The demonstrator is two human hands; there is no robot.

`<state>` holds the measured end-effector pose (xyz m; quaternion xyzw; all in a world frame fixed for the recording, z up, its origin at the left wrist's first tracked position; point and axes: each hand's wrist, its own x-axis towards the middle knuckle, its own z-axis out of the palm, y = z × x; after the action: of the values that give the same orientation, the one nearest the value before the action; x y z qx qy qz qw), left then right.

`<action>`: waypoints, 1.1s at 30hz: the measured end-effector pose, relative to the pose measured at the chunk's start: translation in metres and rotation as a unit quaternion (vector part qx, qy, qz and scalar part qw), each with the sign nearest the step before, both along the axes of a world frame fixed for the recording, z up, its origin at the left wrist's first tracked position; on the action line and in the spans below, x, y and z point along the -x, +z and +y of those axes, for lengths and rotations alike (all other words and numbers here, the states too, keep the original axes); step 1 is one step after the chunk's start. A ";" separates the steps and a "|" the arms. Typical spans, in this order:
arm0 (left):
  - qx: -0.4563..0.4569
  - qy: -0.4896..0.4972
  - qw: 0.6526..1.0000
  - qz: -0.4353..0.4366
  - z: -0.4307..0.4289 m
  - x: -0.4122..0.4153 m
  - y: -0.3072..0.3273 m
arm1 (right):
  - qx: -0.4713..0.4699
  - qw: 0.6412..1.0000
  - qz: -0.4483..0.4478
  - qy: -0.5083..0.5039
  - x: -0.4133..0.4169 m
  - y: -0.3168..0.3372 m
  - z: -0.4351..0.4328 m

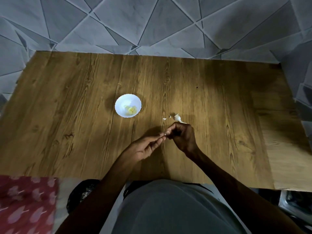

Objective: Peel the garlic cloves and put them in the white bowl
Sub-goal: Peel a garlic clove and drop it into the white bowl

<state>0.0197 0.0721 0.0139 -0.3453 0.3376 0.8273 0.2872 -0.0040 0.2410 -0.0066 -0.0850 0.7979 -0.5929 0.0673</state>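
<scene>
Pinching clove (164,135) over table (76,119): left hand (145,149); right hand (183,137)

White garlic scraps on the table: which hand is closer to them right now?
Right. The right hand sits just on the near side of the scraps, nearly touching them; the left hand is farther off, nearer the person and leftward. Both pinch a small clove.

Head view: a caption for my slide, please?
Left hand and right hand pinch a garlic clove near the white bowl on a wooden table.

- white bowl (121,102): upright, mid-table, peeled yellowish cloves (130,109) inside.
- garlic clove (163,135): pinched between my left hand (143,149) and right hand (183,137), mostly hidden.
- white garlic piece (177,117): on the table, right of the bowl.
</scene>
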 end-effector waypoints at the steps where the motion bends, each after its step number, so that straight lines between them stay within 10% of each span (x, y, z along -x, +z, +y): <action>1: 0.038 -0.018 0.998 0.053 0.000 -0.002 -0.001 | 0.024 0.999 -0.041 -0.012 -0.003 0.002 -0.001; 3: 0.203 -0.076 0.948 0.235 -0.001 -0.005 -0.008 | 0.107 0.970 -0.210 -0.053 -0.004 0.008 -0.002; 5: 0.373 -0.139 0.824 0.404 -0.002 -0.006 -0.016 | 0.221 0.877 -0.413 -0.104 -0.002 0.013 -0.002; 8: 0.472 -0.184 0.715 0.482 -0.002 -0.005 -0.019 | 0.253 0.810 -0.515 -0.122 0.005 0.013 0.003; 13: 0.371 -0.110 0.849 0.360 0.003 -0.009 -0.022 | 0.112 0.935 -0.332 -0.058 0.001 0.008 0.013; 19: 0.356 -0.096 0.877 0.308 0.001 -0.007 -0.026 | -0.179 0.980 -0.077 0.041 0.009 -0.005 0.013; 26: 0.324 -0.084 0.892 0.305 0.004 -0.010 -0.021 | -0.056 0.987 -0.149 0.010 0.001 0.004 0.014; 33: 0.168 -0.031 0.966 0.194 0.001 -0.012 -0.003 | -0.022 0.999 -0.027 0.035 -0.001 0.010 0.012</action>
<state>0.0315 0.0728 0.0107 -0.2109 0.5313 0.8005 0.1801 -0.0028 0.2527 0.0035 -0.0957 0.8053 -0.5745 0.1111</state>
